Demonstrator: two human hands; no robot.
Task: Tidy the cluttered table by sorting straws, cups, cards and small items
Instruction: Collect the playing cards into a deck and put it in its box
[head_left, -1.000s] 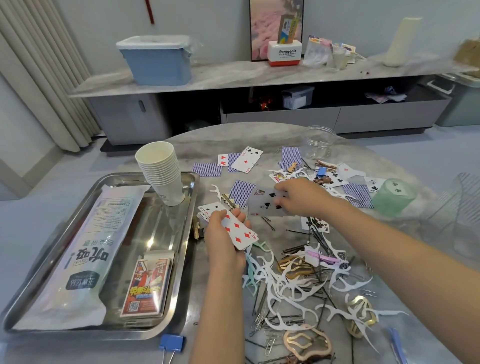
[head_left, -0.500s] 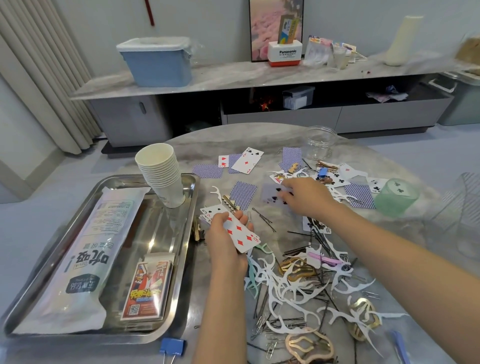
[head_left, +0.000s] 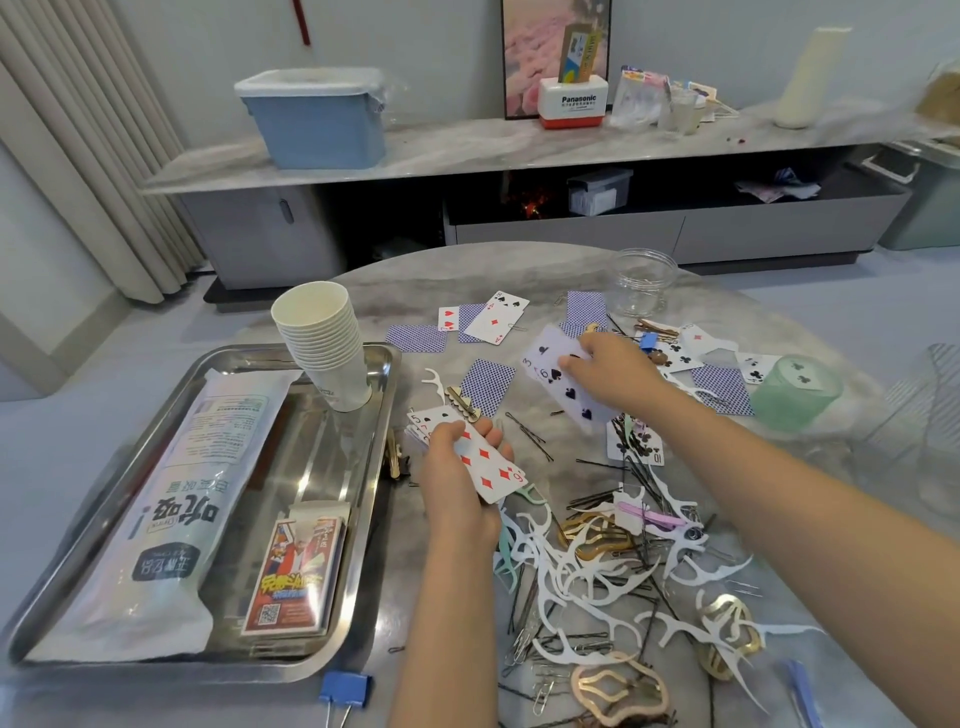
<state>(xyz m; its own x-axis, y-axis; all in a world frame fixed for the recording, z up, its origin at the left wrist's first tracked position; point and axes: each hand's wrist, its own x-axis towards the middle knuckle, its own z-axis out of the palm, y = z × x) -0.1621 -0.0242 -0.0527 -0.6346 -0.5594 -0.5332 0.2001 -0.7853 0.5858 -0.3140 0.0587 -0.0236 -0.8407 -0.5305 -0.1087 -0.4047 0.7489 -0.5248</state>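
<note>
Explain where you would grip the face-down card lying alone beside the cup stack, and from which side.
Pinch the face-down card by its near short edge, coming from above. It lies flat on the table, so fingers must lift an edge first; a gold clip crowds its left corner.

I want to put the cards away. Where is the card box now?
In the head view, the card box lies at the near right corner of the metal tray, left of the left hand, beside the straw packet.

Blue-patterned card backs (head_left: 487, 385) dot the grey marbled table (head_left: 395, 270); white paper cups (head_left: 324, 343) stand at the silver tray's (head_left: 358, 525) far edge; a blue binder clip (head_left: 345, 689) lies at the near edge.
</note>
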